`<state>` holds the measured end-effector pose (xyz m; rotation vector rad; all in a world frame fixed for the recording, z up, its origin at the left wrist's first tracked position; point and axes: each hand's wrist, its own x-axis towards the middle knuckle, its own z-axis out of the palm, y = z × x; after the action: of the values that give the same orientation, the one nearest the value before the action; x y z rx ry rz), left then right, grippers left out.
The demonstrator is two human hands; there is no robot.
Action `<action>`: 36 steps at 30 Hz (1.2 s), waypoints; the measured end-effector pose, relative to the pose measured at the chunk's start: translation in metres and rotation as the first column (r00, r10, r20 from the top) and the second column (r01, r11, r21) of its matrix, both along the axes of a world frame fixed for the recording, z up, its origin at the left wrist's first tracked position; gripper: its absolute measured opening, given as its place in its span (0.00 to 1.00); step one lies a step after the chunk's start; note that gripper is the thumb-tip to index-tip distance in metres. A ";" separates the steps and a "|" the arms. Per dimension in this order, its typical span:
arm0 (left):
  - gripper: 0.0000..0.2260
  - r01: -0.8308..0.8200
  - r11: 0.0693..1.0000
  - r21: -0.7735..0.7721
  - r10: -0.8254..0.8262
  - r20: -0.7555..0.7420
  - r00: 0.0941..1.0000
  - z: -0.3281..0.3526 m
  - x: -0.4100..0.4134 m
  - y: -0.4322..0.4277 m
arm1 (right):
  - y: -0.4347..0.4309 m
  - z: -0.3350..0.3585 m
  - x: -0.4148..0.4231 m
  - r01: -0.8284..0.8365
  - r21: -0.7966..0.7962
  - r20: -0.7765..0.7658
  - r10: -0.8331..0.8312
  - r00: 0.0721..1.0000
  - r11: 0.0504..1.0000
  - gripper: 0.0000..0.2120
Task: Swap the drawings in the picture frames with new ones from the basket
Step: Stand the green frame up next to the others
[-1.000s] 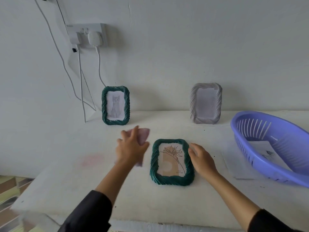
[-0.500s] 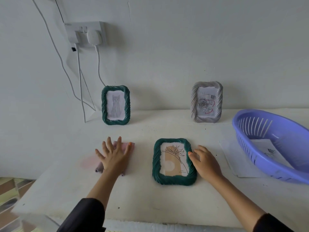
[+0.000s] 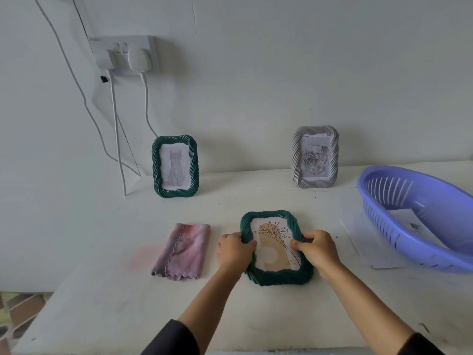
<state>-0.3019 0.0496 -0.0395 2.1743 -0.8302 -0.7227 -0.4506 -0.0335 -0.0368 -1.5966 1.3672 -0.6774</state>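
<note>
A green picture frame point(image 3: 277, 276) with a flower drawing lies flat on the white table point(image 3: 230, 308) in front of me. My left hand point(image 3: 234, 252) grips its left edge and my right hand point(image 3: 316, 248) grips its right edge, thumbs resting on the glass. A second green frame point(image 3: 175, 166) with a cat drawing stands against the wall at the back left. A grey frame point(image 3: 315, 157) with a rose drawing stands at the back right. The purple basket point(image 3: 419, 248) at the right holds a sheet with a small drawing point(image 3: 409, 222).
A folded pink cloth point(image 3: 183, 251) lies left of the flat frame. A loose white sheet point(image 3: 363, 239) lies partly under the basket. A wall socket point(image 3: 125, 53) with cables hangs at the upper left. The table's left edge drops to a tiled floor point(image 3: 18, 313).
My left hand has set the pink cloth down on the table and moved right onto the frame's left edge. My right hand has closed on the right edge.
</note>
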 end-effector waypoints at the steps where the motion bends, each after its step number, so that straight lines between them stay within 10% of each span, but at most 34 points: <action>1: 0.16 -0.040 0.995 -0.096 0.028 -0.120 0.992 0.003 0.004 -0.001 | -0.002 0.004 0.000 0.013 0.109 0.147 -0.029 0.989 0.994 0.06; 7: 0.19 -0.109 0.930 -0.350 -0.117 -0.565 0.816 0.030 0.023 -0.015 | -0.033 0.020 0.004 -0.262 0.367 0.517 0.038 0.855 0.893 0.11; 36: 0.18 -0.160 0.858 -0.488 -0.050 -0.391 0.919 0.033 0.161 -0.189 | -0.227 0.035 0.177 -0.403 0.180 0.514 0.263 0.816 0.897 0.05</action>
<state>-0.1408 -0.1396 -0.0065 1.5006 -0.6491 -0.7695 -0.2735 -0.2609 -0.0019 -1.2806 0.7462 -0.5778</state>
